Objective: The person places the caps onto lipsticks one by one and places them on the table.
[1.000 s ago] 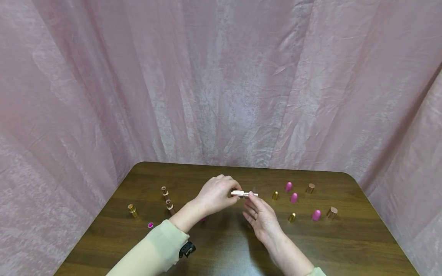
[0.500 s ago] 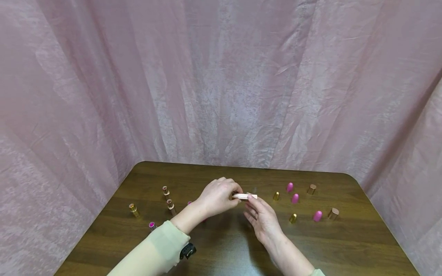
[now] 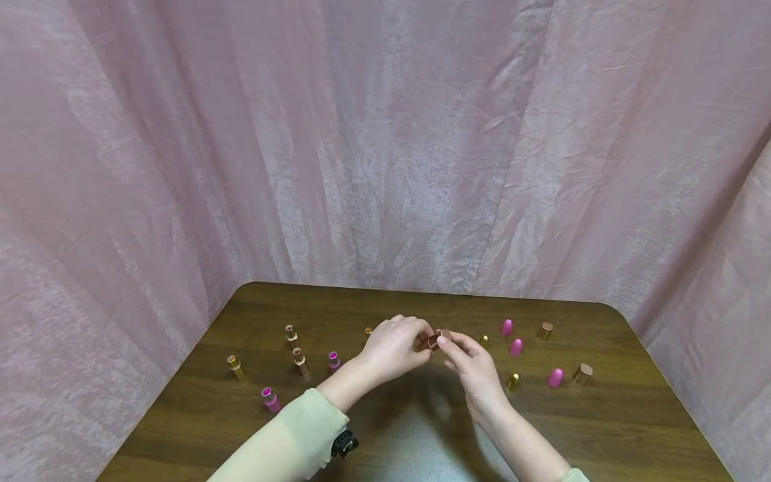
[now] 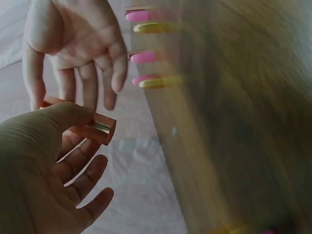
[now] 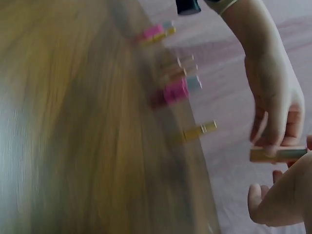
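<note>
Clock centred on the held copper tube (image 3: pixel 432 341) in the head view; 12 is toward the curtain (image 3: pixel 385 147).

Change: one second ago the tube lies nearly along the 9–3 line, washed pale by glare, a silvery neck visible mid-length. Now it is tilted, one end toward about 2 o'clock, and reads copper with a thin bright line across it. Both hands are slightly farther right in the frame, and the far gold base (image 3: pixel 368 331) at 9 shows past the left hand.

Hands: left hand (image 3: pixel 394 345) pinches the tube's 8 o'clock end between thumb and fingers; right hand (image 3: pixel 478 375) pinches the 2 o'clock end. The tube is held above the table (image 3: pixel 385 435).

Meaning (judged): cap and base appear joined or nearly so. Full seating unconfirmed: the right wrist view shows a silvery stretch beside the right hand, either neck or glare.

Unchanged: copper base (image 3: pixel 301 362) and magenta base (image 3: pixel 271 399) stand between 8 and 9; pink cap (image 3: pixel 555 377), gold cap (image 3: pixel 512 381) and brown cap (image 3: pixel 582 373) stand between 3 and 4.
</note>
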The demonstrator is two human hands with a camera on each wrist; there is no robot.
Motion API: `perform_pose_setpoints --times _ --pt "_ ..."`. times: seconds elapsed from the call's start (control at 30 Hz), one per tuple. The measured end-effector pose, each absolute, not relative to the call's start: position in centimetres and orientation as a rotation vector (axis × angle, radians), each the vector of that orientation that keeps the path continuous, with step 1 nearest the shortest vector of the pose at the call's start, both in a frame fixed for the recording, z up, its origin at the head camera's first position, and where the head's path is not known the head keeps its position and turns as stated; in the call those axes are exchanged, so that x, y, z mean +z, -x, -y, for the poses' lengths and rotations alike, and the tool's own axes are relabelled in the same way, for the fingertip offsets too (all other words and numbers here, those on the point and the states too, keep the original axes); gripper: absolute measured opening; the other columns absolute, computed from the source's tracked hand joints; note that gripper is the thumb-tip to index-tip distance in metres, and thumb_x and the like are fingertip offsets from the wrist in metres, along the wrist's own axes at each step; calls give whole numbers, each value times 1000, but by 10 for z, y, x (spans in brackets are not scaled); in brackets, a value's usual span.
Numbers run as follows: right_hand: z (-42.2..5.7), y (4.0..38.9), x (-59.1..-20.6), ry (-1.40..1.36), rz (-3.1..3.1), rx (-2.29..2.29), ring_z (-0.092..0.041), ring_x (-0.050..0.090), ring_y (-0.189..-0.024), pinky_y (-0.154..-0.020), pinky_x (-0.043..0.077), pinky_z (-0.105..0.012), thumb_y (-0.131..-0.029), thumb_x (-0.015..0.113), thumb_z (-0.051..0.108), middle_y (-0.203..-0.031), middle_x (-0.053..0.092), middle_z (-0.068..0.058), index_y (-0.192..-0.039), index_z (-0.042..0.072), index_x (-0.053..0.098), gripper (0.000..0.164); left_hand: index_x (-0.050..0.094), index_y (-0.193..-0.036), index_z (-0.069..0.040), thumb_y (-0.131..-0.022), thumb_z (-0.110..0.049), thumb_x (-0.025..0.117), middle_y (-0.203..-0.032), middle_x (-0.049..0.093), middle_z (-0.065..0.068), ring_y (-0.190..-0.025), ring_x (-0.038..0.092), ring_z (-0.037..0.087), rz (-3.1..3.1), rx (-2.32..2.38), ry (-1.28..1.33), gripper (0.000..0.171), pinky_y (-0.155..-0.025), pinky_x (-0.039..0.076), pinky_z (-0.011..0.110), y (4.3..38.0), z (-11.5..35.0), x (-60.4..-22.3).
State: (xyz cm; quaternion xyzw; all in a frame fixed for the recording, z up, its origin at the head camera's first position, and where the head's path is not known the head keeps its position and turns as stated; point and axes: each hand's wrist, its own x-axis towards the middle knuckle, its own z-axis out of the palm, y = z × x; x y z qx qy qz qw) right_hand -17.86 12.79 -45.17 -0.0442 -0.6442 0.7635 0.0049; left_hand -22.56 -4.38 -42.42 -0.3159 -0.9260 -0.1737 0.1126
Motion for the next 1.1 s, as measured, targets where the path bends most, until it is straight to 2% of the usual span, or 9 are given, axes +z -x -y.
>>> perform_pose_setpoints --times 0.07,0.2,0.27,0.33,0.47,0.57,0.67,0.87,1.1 --pt "-140 177 -449 64 2139 2277 -14 59 -114 -98 45 -33 -97 71 24 -125 68 -5 -129 0 65 40 73 -98 -23 -84 -26 78 -91 67 -12 -86 60 9 2758 -623 883 15 -76 50 28 228 37 -428" --pt "-171 171 -445 -80 2360 2001 -21 57 -124 -101 45 -31 -100 69 28 -134 64 -9 -134 8 64 40 73 -101 -23 -87 -29 78 -96 68 -11 -93 62 10 2825 -845 793 16 -81 50 28 234 23 -439" --pt "-186 167 -444 -136 2459 1837 -26 58 -125 -100 48 -37 -100 68 32 -136 63 -9 -135 13 64 40 74 -103 -24 -88 -32 78 -100 69 -9 -96 62 13 2839 -911 760 18 -83 51 30 237 16 -446" --pt "-200 162 -445 -194 2548 1633 -34 52 -132 -102 49 -46 -100 68 36 -137 62 -9 -135 16 65 41 76 -106 -24 -89 -34 79 -107 69 -8 -102 62 17 2841 -944 734 20 -86 51 33 240 10 -453" --pt "-223 151 -449 -359 2645 1176 -39 41 -139 -104 41 -62 -97 70 40 -139 61 -7 -131 18 67 41 77 -108 -26 -88 -37 80 -119 68 -5 -113 59 24 2826 -954 688 23 -93 49 40 249 0 -466" --pt "-238 144 -456 -457 2646 854 -36 45 -135 -102 38 -65 -94 74 39 -137 62 -6 -128 18 70 41 78 -106 -26 -87 -36 81 -123 66 -4 -121 55 28 2821 -983 652 22 -99 45 46 258 -4 -475" --pt "-248 137 -463 -504 2629 656 -36 47 -133 -97 39 -66 -90 78 36 -136 62 -6 -125 18 71 40 77 -106 -26 -87 -37 81 -126 65 -2 -124 51 30 2837 -1012 587 23 -100 43 50 268 -5 -485" --pt "-257 127 -472 -513 2626 577 -37 47 -133 -98 38 -67 -88 80 34 -133 64 -5 -122 18 72 38 77 -109 -27 -88 -39 80 -118 64 -2 -114 50 29 2877 -1014 444 25 -94 42 48 282 -7 -500" --pt "-256 123 -474 -508 2634 602 -37 47 -134 -102 35 -66 -88 81 32 -133 65 -6 -122 18 72 38 76 -104 -25 -90 -33 79 -100 68 -11 -111 52 27 2854 -1087 429 17 -98 37 50 289 -15 -503"
